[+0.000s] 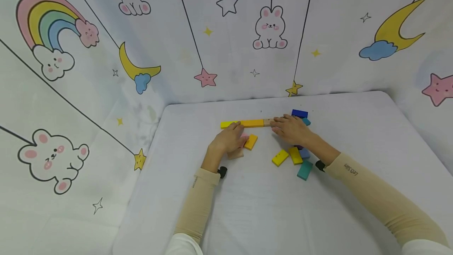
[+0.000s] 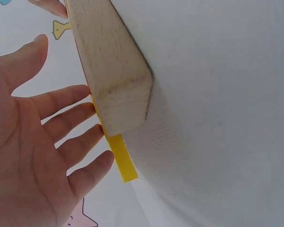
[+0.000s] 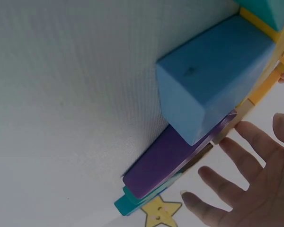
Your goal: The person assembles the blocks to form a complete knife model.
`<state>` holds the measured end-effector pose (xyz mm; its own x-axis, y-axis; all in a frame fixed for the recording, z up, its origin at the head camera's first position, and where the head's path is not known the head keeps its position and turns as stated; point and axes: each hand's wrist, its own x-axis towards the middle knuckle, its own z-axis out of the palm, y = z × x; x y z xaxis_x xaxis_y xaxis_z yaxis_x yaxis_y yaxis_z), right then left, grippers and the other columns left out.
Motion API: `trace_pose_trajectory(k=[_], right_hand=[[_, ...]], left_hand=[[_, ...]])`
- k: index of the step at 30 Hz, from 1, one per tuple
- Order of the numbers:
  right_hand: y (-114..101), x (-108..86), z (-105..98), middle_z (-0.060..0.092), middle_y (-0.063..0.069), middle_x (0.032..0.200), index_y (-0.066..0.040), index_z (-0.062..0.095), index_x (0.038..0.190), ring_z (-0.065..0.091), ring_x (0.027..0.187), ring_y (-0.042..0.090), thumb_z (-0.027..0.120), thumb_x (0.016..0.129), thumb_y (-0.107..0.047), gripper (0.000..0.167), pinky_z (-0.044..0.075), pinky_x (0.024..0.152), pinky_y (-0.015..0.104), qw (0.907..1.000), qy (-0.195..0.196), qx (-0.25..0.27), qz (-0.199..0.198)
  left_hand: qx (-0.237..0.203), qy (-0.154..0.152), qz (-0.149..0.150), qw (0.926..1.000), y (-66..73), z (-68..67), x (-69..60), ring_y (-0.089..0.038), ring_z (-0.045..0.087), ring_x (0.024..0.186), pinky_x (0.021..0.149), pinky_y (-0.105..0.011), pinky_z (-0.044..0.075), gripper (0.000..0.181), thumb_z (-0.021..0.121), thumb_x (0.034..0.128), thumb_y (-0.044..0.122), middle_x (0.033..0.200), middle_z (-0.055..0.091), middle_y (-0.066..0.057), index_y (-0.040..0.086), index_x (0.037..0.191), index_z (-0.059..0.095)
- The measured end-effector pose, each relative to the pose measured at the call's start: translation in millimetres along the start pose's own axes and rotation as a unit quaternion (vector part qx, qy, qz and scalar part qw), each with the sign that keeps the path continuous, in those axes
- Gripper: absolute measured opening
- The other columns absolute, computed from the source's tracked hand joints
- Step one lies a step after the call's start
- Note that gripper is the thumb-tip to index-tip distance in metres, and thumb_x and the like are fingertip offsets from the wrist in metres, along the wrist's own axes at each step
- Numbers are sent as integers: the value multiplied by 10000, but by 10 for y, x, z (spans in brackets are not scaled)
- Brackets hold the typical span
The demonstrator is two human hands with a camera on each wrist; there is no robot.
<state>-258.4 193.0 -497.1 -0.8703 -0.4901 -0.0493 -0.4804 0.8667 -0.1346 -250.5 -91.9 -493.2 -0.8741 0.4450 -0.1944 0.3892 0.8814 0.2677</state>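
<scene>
A straight row of flat blocks lies near the back of the table: a yellow block (image 1: 226,124), an orange block (image 1: 253,123) and a plain wooden block (image 1: 267,122). My left hand (image 1: 228,140) reaches to the row's yellow end, its extended fingers at the row in the left wrist view. My right hand (image 1: 293,130) lies over the row's right end, fingers outstretched; it hides part of the row. Below the left hand are a pink block (image 1: 243,141), a second orange block (image 1: 251,142) and a pale wooden block (image 1: 235,153). Neither hand grips anything.
Several loose blocks lie around the right hand: a dark blue block (image 1: 299,113) behind it, yellow blocks (image 1: 280,157), a teal block (image 1: 304,170) and a bluish block (image 1: 304,153) in front. A purple block (image 3: 165,161) shows in the right wrist view. A patterned cloth (image 1: 233,58) hangs behind.
</scene>
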Motion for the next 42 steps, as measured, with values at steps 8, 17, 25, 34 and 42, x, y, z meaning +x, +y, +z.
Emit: trace_pose_trajectory(k=[8,17,25,34,42], right_hand=[[-7,-13,-5,490,195,1572,-74,520,1537,409,1454,488,456,1133,-302,468,284,1207,668,9998,120,114,-74],[53,-43,-25,389,258,1617,-5,514,1519,336,1501,473,411,1142,-262,468,228,1251,607,9991,218,360,1],[212,-156,-38,458,270,1567,23,535,1492,377,1488,442,439,1122,-221,454,298,1227,594,9961,491,633,375],[216,-275,-70,469,293,1542,20,511,1511,428,1437,479,476,1115,-235,473,370,1171,631,9931,337,910,654],[217,-315,-60,469,288,1547,54,508,1499,426,1433,492,516,1103,-216,478,371,1167,634,9965,199,608,530]], left_hand=[[-183,-8,-4,9998,4,-39,-15,-293,314,1552,1230,-500,349,595,489,1104,450,1708,285,-81,112,1590,431],[-114,-5,-28,9999,-6,-14,-18,-286,292,1563,1242,-488,330,602,481,1107,450,1713,275,-78,114,1602,413],[0,11,21,10000,-8,-25,-21,-278,298,1561,1244,-482,329,608,467,1108,467,1710,281,-83,118,1603,412],[-138,-22,-3,9999,-4,-42,-30,-288,299,1561,1241,-495,330,608,480,1107,451,1713,274,-90,112,1606,406],[-162,-27,12,9999,-9,-20,-22,-292,305,1558,1237,-496,338,607,483,1106,451,1714,272,-83,118,1607,407]])
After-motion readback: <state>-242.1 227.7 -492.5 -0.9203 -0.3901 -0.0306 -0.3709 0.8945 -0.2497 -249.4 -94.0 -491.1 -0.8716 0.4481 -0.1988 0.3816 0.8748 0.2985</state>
